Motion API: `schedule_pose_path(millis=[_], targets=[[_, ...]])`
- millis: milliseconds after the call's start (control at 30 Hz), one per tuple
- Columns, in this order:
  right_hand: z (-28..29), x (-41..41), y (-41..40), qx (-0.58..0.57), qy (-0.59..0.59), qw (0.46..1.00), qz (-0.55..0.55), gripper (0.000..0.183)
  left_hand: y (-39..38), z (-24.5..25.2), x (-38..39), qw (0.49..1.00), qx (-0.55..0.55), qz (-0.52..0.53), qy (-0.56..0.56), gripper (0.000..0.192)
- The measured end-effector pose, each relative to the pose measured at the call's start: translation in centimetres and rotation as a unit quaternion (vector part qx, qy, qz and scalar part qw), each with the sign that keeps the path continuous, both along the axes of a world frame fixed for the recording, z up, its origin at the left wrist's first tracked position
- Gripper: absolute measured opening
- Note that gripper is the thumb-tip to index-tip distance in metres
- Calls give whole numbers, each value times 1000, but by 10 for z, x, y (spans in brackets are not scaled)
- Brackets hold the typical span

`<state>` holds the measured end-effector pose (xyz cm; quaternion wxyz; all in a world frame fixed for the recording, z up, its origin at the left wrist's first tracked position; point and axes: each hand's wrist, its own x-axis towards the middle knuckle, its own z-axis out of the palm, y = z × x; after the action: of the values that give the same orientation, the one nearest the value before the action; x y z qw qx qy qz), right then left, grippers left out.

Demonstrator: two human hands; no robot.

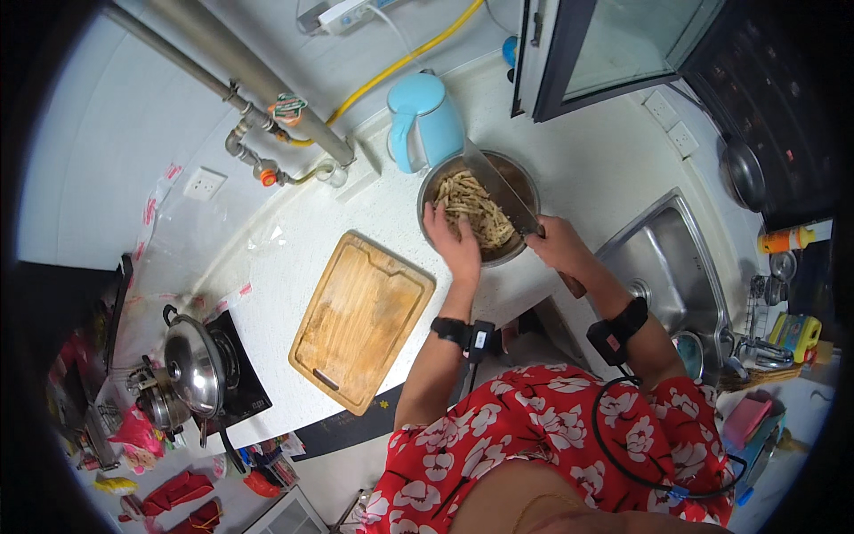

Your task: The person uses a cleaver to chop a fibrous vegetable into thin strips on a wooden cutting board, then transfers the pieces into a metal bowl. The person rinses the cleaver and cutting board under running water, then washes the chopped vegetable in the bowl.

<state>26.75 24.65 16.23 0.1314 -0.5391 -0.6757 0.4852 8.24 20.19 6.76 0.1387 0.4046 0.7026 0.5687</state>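
A round metal bowl (532,175) stands on the white counter, holding pale, brownish food strips (470,203). My left hand (456,241) rests on the strips at the bowl's near left side, fingers spread. With my right hand (559,245) I grip the wooden handle of a cleaver (497,180). Its broad blade lies across the bowl, over or against the right edge of the strips, pointing away towards the kettle. Part of the bowl's inside is hidden behind the blade. Left of the bowl lies a wooden cutting board (363,320) with a juice groove.
A light-blue electric kettle (427,120) stands just behind the bowl. To the right is a steel sink (674,267). A lidded wok (193,364) sits on the gas stove (257,394) at left. An open window sash (614,53) juts over the counter. Pipes (293,120) run along the wall.
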Motion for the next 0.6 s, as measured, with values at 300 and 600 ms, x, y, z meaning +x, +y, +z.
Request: schedule_pose_path(millis=[300, 600], targets=[[-3, 19, 9, -160, 165, 971, -64, 16, -27, -18, -39, 933, -210, 83, -279, 48], [10, 43, -37, -129, 215, 956, -151, 16, -38, -19, -17, 880, -204, -31, -428, 36]])
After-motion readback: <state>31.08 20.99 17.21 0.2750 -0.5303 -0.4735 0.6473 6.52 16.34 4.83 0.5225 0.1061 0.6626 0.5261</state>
